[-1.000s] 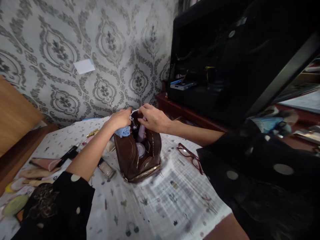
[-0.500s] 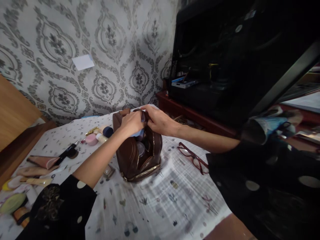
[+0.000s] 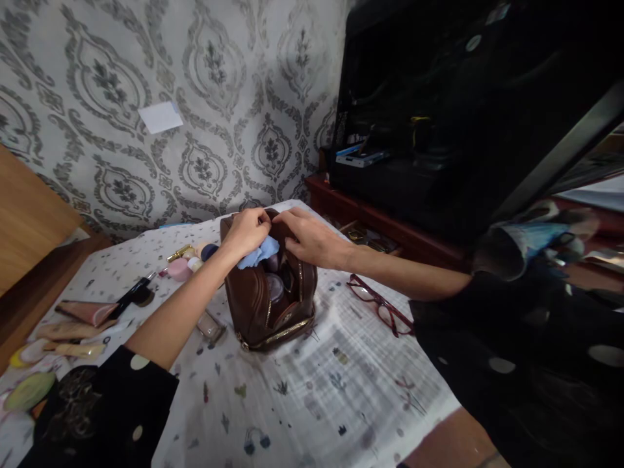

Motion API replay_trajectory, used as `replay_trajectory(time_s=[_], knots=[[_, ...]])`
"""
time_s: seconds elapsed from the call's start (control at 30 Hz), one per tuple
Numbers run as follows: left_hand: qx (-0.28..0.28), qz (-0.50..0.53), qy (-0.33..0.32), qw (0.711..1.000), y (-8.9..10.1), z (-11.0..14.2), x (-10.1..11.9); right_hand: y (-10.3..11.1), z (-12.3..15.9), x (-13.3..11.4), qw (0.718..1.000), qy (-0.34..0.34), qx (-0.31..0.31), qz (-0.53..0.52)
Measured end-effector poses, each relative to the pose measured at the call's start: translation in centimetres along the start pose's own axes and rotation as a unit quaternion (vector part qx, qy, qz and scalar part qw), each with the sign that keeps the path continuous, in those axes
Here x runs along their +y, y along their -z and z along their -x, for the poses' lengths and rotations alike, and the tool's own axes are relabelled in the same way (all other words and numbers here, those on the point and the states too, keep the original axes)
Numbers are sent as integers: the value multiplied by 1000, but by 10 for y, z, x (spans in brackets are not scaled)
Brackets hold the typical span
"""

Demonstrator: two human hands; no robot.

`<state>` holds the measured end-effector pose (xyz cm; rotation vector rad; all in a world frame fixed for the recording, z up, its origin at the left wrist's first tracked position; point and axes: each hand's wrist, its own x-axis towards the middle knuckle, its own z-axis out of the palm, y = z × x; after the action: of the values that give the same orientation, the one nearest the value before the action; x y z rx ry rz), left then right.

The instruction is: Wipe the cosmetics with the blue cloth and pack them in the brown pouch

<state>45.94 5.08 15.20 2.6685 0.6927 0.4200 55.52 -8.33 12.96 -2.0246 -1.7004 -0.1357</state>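
Left of the surface (image 3: 195,422): a pinkish tube (image 3: 90,312), a pink jar (image 3: 179,270) and other cosmetics lie loose.
Glass bottle (image 3: 210,327): also outside, just beside the brown bag (image 3: 242,296).
Left hand (image 3: 247,231): my fingers are closed on a blue cloth (image 3: 260,252) at the bag's mouth, not yet let go.
Brown bag: in the centre, unzipped, not yet closed; a round jar (image 3: 275,288) is already inside.
Right hand (image 3: 314,240): my fingers bend at the far rim; I cannot tell whether they grip it.
Glasses (image 3: 373,300): red-framed, lying apart from the bag.
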Motion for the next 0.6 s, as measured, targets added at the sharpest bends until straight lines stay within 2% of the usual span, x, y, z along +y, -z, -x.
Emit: replay_trajectory(time_s=[0.13,0.23,0.33,0.5,0.6], knots=[[-27,-26,8,999,3,-1,2,-2,2,0,1000,0,-2,2],[-31,-25,-13,999,5,0,2,0,3,-1,1000,-10,-4,2],[-33,9,-37,999,9,0,-1,2,5,0,1000,-7,-2,-7],[-84,64,-87,991,12,-3,-9,3,6,1,1000,-1,-9,-7],[-62,40,-98,992,11,-6,-10,2,5,0,1000,-3,-8,-2]])
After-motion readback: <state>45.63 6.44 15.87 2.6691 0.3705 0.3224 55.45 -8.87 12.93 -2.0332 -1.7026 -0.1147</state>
